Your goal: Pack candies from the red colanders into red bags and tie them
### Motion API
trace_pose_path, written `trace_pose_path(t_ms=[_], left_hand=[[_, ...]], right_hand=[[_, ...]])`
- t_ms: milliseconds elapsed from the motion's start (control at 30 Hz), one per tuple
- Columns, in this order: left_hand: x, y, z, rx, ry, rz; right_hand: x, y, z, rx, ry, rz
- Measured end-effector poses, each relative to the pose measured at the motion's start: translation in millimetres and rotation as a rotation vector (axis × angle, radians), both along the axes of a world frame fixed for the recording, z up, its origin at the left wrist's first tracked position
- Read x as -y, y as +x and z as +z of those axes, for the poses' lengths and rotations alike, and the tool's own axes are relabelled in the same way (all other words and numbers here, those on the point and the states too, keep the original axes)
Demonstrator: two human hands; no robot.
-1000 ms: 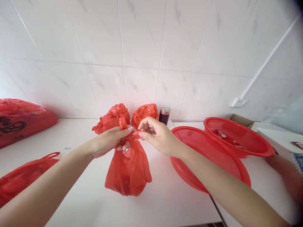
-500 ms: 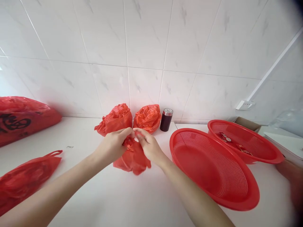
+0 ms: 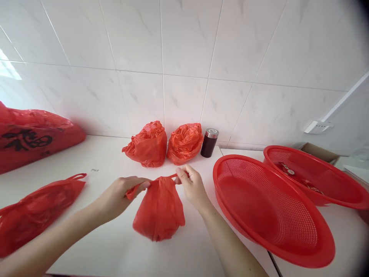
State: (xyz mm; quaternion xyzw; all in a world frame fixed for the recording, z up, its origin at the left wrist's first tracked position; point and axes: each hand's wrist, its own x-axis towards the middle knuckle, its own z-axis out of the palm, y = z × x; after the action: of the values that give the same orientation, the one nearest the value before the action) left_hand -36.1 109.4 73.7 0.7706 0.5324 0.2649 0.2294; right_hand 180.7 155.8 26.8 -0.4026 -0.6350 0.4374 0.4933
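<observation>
Red bag (image 3: pixel 160 211), one: below and between the fingers; contact with the counter (image 3: pixel 100 246) unclear. Left hand (image 3: pixel 121 194), right hand (image 3: pixel 193 187): fingers clamped on opposite ends of its top, seemingly to keep it taut. Beyond the fingers: two crumpled bags (image 3: pixel 148 148), flask (image 3: pixel 209 144), likely set back for working room. Right of the fingers: basket (image 3: pixel 250 204).
</observation>
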Motion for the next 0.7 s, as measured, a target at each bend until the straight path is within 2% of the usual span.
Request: trace_pose_path(t_ms=[133,233,400,533,700], left_hand=[[13,-21,-21.4,0.083,-0.101,0.191],[15,-28,-29.6,0.063,-0.083,0.233],[8,-27,-34.9,0.03,-0.109,0.202],[-6,-11,-46.0,0.26,-0.132,0.299],[-27,27,-58.5,0.517,-0.035,0.252]], right_hand=[[-36,-11,-44.6,0.031,-0.063,-0.134],[-58,-20,-62.0,0.032,-0.062,-0.171],[-67,-17,-60.1,-0.018,-0.081,-0.201],[-52,-13,-50.2,-0.089,-0.117,-0.176],[-22,-21,-48.6,0.089,-0.021,-0.136]])
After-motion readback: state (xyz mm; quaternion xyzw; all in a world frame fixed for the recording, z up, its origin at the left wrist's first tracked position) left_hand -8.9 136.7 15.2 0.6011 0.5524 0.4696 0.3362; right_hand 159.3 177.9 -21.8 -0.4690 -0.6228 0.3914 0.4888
